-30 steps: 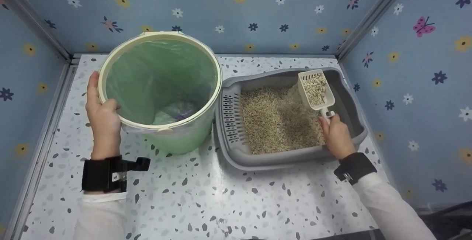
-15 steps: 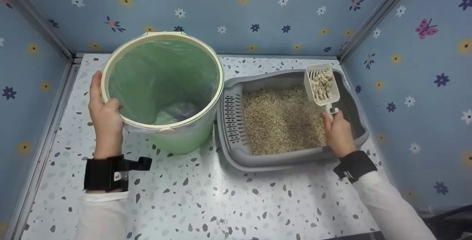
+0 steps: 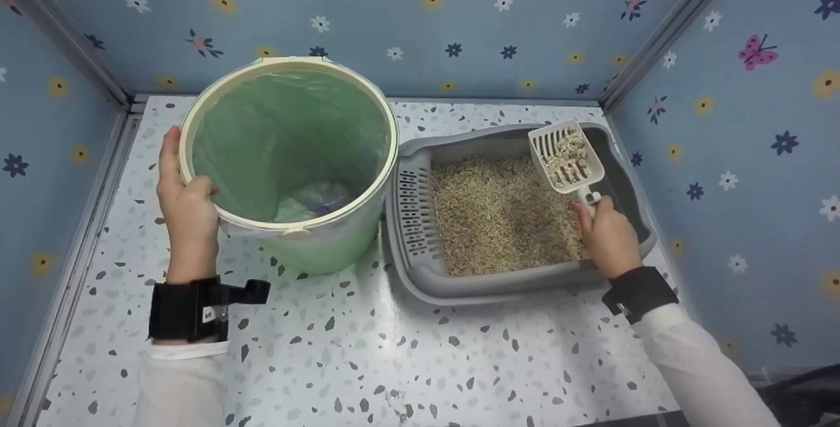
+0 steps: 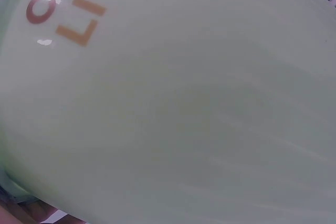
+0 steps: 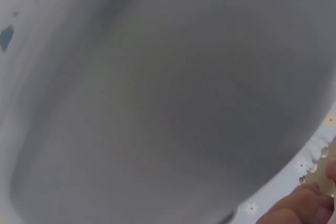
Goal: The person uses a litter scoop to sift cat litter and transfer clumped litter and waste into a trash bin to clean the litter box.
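Note:
My left hand [image 3: 190,220] grips the cream rim of a green trash bin [image 3: 321,253] on its left side, thumb over the edge. A translucent liner [image 3: 236,132] lines the bin. At right, my right hand [image 3: 610,240] holds the short handle of a white slotted litter scoop [image 3: 544,145]. Pale litter pieces [image 3: 572,151] lie in the scoop, and several slots show bare. The scoop is held over the back right of a grey litter box [image 3: 485,289] containing tan litter [image 3: 479,217]. In the right wrist view, a blurred grey wall hides most of the scoop.
The bin stands close beside the litter box's slotted left end [image 3: 415,210]. Both are on a white speckled surface [image 3: 315,361]. Blue flowered panels [image 3: 420,27] enclose the back and both sides. A purplish bundle [image 3: 328,199] lies at the bin's bottom.
The scoop has shifted right and then back left. Less litter sits in it, and more slots are bare. Dust seen falling under it earlier is gone. My left hand stays on the rim.

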The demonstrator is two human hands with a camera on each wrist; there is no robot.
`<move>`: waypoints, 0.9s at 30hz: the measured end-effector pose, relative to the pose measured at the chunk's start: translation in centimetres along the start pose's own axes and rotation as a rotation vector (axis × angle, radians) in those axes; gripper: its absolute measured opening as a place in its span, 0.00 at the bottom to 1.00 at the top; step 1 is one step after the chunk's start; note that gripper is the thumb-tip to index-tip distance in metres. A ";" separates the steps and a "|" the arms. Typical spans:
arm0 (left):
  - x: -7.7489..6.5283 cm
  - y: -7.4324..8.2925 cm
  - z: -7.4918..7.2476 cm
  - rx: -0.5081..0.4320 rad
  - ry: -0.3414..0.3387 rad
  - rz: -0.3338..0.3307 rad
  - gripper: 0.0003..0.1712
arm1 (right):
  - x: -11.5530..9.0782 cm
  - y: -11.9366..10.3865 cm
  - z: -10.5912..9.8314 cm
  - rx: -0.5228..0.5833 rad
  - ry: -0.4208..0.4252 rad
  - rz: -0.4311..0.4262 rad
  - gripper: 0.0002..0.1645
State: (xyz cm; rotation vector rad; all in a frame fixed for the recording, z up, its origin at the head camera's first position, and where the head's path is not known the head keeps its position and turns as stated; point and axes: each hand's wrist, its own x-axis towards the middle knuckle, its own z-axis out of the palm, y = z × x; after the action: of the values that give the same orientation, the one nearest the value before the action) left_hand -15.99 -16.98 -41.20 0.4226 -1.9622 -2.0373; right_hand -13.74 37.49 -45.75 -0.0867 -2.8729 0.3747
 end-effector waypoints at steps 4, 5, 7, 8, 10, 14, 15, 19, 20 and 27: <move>0.0 0.0 0.0 0.001 0.000 0.004 0.49 | -0.1 0.2 0.1 -0.149 0.129 -0.110 0.24; 0.0 -0.1 -0.1 0.002 0.001 0.005 0.49 | -0.1 0.2 0.1 -0.180 0.162 -0.140 0.23; 0.0 -0.1 -0.1 0.001 0.000 0.002 0.49 | -0.1 0.3 0.1 -0.225 0.222 -0.195 0.23; 0.0 -0.1 -0.1 -0.002 -0.001 0.002 0.49 | -0.1 0.3 0.1 -0.240 0.246 -0.217 0.23; -0.1 -0.1 -0.1 -0.005 -0.001 0.008 0.49 | -0.1 0.3 0.1 -0.255 0.278 -0.258 0.22; -0.1 -0.3 0.0 -0.007 -0.001 0.028 0.49 | -0.1 0.3 0.0 -0.273 0.308 -0.302 0.20; -0.1 -0.3 0.0 -0.006 0.000 0.032 0.50 | -0.1 0.3 0.0 -0.277 0.309 -0.306 0.19; 0.0 -0.3 -0.1 -0.012 0.001 0.020 0.50 | -0.2 0.0 -0.1 -0.257 0.291 -0.290 0.19; 0.0 -0.2 -0.1 -0.012 0.002 0.016 0.50 | -0.3 -0.1 -0.1 -0.245 0.278 -0.283 0.19; 0.1 -0.1 0.0 -0.005 0.007 0.004 0.50 | -0.4 -0.9 -0.7 -0.055 -0.014 -0.119 0.22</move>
State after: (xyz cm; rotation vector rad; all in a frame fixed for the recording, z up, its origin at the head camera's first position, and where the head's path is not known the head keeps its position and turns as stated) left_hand -16.09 -17.06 -41.35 0.4235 -1.9518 -2.0359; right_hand -13.22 36.80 -44.91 0.0777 -2.8854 0.2751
